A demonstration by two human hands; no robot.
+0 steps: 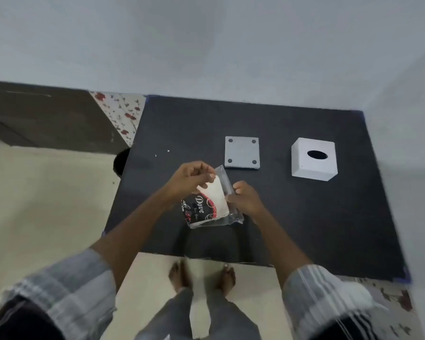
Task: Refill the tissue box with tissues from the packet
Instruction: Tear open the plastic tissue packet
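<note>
My left hand (190, 176) pinches the tissues (215, 196) at the Dove tissue packet (207, 208) mouth; my right hand (244, 198) grips its clear plastic. White tissue box (314, 159) at two o'clock, its base plate (242, 152) beside it

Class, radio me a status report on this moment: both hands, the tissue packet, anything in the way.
Left hand and right hand both gripping tissue packet, above table. Tissue box and its base plate separate, beyond. Nothing between.
</note>
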